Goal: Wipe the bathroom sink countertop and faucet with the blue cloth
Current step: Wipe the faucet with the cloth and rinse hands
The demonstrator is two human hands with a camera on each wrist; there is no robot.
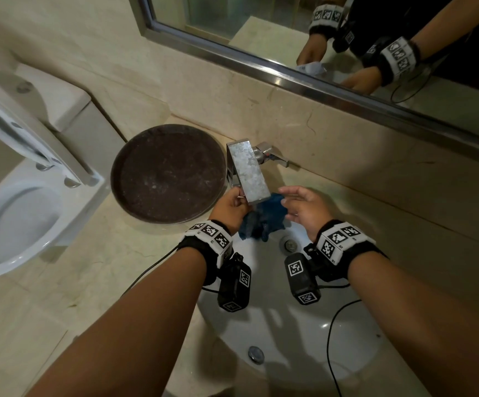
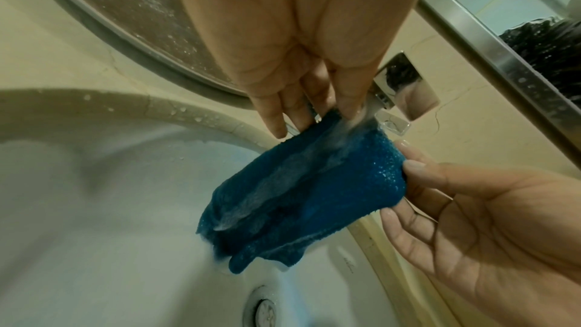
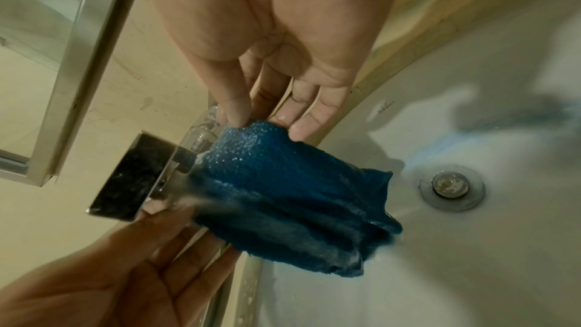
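I see the blue cloth point(image 1: 262, 220) at the centre of the head view, stretched under the faucet point(image 1: 249, 170) spout and over the back of the white sink point(image 1: 289, 333) basin; in the left wrist view water runs from the spout onto the cloth point(image 2: 302, 198) and wets it. My left hand point(image 1: 229, 209) pinches the cloth's left edge between thumb and fingertips, just below the spout. My right hand point(image 1: 304, 210) pinches the right edge, its other fingers only loosely bent. The sink drain point(image 1: 289, 245) sits just below the cloth. At the left of centre a dark round tray point(image 1: 166, 173) rests on the beige countertop point(image 1: 89, 282), touching the faucet's base side. A toilet point(image 1: 18, 213) fills the left edge, and a mirror point(image 1: 261, 15) runs across the upper right.
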